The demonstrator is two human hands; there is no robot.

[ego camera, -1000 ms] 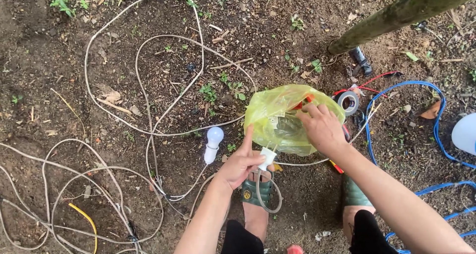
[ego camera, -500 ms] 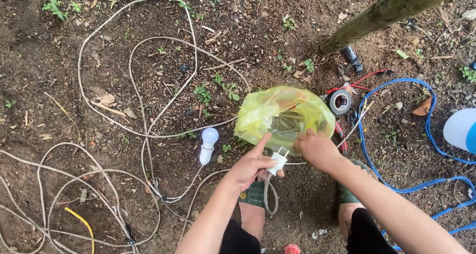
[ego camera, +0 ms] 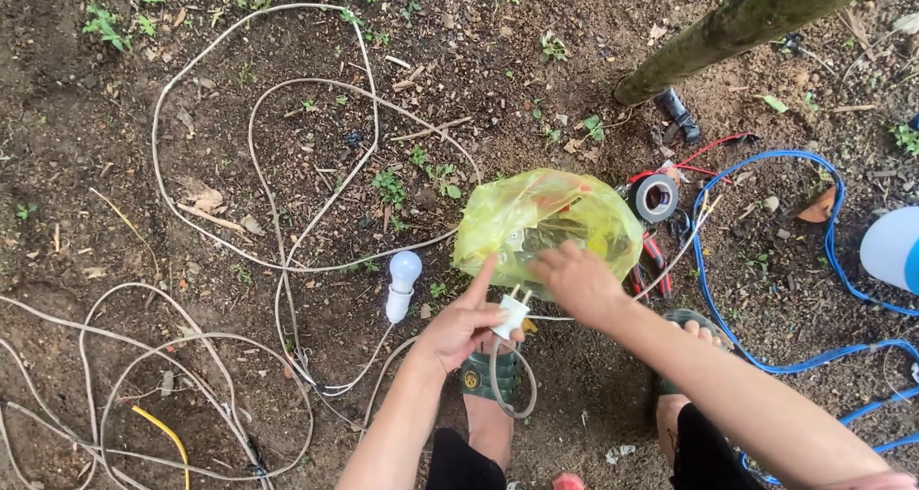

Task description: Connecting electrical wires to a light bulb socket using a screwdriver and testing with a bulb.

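On dirt, yellow bag [ego camera: 546, 217], left hand [ego camera: 461, 325] gripping plug [ego camera: 512, 315]

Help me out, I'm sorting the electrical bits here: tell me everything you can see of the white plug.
The white plug is a small, plastic-looking block with two metal prongs pointing up and away from the person. A pale cord leaves its lower end and loops down over the green sandal. The left hand pinches it, forefinger stretched out. It is held above the soil, just below the yellow plastic bag, beside the right hand.
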